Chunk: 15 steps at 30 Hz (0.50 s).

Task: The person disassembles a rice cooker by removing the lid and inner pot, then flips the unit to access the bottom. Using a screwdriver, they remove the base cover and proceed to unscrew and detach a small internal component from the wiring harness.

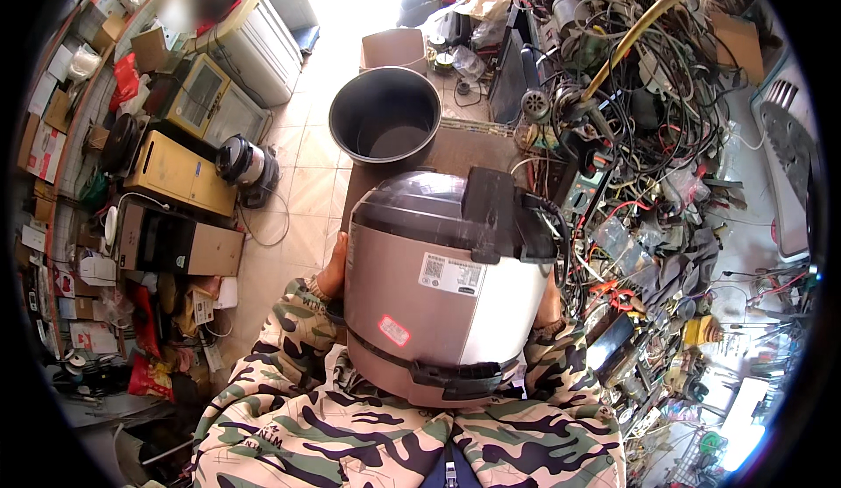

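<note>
A large rice cooker with a brownish metallic body and a dark lid fills the middle of the head view, right in front of my chest. It leans so that its back, with a white label and a small red-edged sticker, faces me. My left hand grips its left side; the fingers are partly hidden behind the body. Against the right side is my right hand, mostly covered by the cooker. Beyond the lid stands a dark, open inner pot, on or near the far end of a brown bench top.
Cables, tools and parts are heaped along the right. On the left are a smaller cooker, a yellow cabinet, a microwave-like box and crowded shelves. A cardboard box sits behind the pot on the tiled floor.
</note>
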{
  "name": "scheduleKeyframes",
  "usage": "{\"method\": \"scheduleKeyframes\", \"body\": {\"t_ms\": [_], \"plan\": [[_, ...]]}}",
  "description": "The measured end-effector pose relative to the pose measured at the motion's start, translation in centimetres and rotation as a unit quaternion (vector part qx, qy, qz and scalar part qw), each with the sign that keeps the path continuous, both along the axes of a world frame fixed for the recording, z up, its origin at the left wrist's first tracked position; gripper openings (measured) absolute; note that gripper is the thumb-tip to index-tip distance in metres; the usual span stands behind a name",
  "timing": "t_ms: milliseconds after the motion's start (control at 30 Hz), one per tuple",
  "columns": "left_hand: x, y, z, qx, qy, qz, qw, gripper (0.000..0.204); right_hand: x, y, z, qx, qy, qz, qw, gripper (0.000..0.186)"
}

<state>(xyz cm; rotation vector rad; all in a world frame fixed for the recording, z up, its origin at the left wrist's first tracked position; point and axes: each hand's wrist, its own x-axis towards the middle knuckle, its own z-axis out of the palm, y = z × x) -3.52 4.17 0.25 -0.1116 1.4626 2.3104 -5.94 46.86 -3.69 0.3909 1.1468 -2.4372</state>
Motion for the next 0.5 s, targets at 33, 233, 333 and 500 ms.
{"method": "scheduleKeyframes", "body": {"t_ms": [33, 233, 333, 500], "plan": [[-0.6, 0.0, -0.2, 0.001, 0.005, -0.002, 1.000, 0.083, -0.5, 0.0, -0.2, -0.014, -0.008, -0.014, 1.000, 0.067], [-3.0, -1.6, -1.6, -0.023, 0.022, 0.022, 0.999, 0.085, -3.4, -1.0, -0.3, -0.050, 0.033, -0.042, 0.997, 0.071], [-4.1, -1.2, -1.8, 0.004, 0.018, 0.047, 0.999, 0.085, -4.1, -1.6, 1.5, -0.043, 0.053, -0.054, 0.996, 0.072], [-5.3, -0.1, -2.2, 0.058, 0.015, 0.088, 0.994, 0.086, -4.8, -3.0, 4.1, -0.031, 0.081, -0.052, 0.995, 0.073]]}}
